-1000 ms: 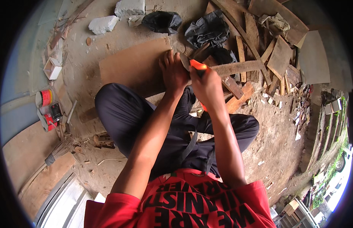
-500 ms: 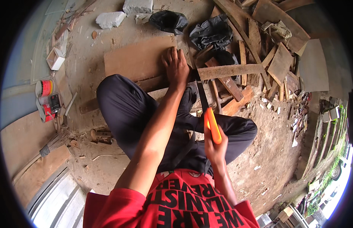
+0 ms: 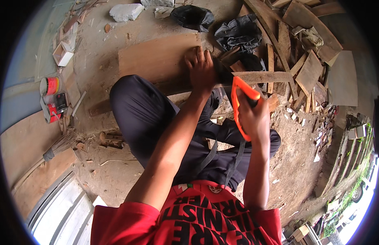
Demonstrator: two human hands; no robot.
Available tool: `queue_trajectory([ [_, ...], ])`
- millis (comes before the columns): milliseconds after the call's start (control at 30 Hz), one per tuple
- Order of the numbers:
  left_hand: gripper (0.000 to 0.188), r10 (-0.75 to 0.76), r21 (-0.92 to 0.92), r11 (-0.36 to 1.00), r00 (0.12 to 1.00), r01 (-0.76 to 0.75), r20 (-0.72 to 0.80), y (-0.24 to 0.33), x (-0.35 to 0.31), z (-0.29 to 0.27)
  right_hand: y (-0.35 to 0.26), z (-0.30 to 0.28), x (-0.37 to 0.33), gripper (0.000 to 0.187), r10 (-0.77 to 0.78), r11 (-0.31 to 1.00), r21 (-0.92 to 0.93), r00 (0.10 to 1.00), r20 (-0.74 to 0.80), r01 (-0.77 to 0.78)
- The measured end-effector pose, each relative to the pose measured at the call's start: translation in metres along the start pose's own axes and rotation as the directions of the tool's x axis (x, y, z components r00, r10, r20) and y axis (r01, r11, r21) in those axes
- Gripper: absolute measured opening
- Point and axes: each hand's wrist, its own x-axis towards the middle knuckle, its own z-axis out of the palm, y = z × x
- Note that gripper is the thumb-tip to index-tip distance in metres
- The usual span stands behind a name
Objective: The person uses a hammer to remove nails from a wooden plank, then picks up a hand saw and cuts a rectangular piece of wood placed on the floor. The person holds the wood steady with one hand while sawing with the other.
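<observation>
A thin brown wooden board (image 3: 157,57) lies in front of my crossed legs. My left hand (image 3: 202,71) presses on its right part, palm down with the fingers stretched out. In my right hand (image 3: 255,116) is a handsaw (image 3: 237,102), gripped by its orange handle with a black inner grip. The saw's dark blade points away from me, close to the board's right edge and beside my left hand. Most of the blade is hard to make out against the dark background. A narrow wooden strip (image 3: 265,76) reaches rightward from near the front of the saw handle.
Scrap planks (image 3: 310,75) are heaped at the far right. Black plastic bags (image 3: 238,32) and a pale broken block (image 3: 126,12) lie beyond the board. Red tins (image 3: 52,85) stand at the left, above a twig broom (image 3: 61,145).
My right hand has pushed the saw forward, away from my body, and the handle is now nearer the board. My left hand stays on the board. The view has shifted slightly.
</observation>
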Motion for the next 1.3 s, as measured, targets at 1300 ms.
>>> queue_trajectory([
  [1300,0.038,-0.049,-0.239,0.969,0.995,0.069,0.092,0.001,0.005,-0.017,0.083,0.066,0.006,0.022,-0.291,0.941,0.126,0.942,-0.167,0.313],
])
